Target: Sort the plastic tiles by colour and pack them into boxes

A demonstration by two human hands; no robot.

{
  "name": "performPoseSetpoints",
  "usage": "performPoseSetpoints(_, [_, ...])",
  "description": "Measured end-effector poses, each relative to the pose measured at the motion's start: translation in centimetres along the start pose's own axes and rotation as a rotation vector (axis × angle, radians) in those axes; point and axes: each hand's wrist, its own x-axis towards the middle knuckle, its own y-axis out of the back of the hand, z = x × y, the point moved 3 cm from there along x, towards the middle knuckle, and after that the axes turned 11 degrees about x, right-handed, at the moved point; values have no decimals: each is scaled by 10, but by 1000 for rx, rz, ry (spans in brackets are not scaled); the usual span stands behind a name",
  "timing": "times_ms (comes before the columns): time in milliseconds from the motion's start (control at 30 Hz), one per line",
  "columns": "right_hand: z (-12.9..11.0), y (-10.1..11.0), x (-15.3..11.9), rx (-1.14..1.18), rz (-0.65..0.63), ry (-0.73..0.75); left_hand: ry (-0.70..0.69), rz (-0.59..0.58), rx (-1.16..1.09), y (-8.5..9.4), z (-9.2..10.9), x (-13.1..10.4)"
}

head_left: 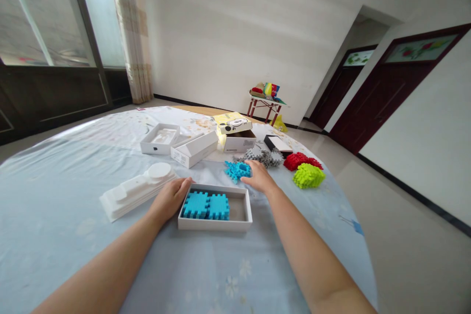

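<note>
A shallow white box sits in front of me with stacked blue interlocking foam-like tiles in its left and middle part; the right part shows its bare bottom. My left hand lies against the box's left wall, fingers closed at its far left corner. Beyond the box, my right hand has thumb and fingers curled at the right side of some loose blue interlocking pieces, gripping them. Grey pieces lie just behind that hand. Red pieces and lime-green pieces form piles to its right.
A white moulded tray lies left of my left hand. Farther back stand an open white box, a long white box, a yellow-lidded box and a black-and-white box. A patterned cloth covers the round table.
</note>
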Motion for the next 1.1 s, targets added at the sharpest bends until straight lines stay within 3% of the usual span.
performPoseSetpoints(333, [6, -9, 29, -22, -157, 11, -9, -5, -10, -1, -2, 0])
performPoseSetpoints(833, [14, -1, 12, 116, -126, -50, -1, -14, 14, -2, -2, 1])
performPoseSetpoints(1100, [13, -1, 10, 57, -112, -49, -6, -15, 0, -3, -2, 0])
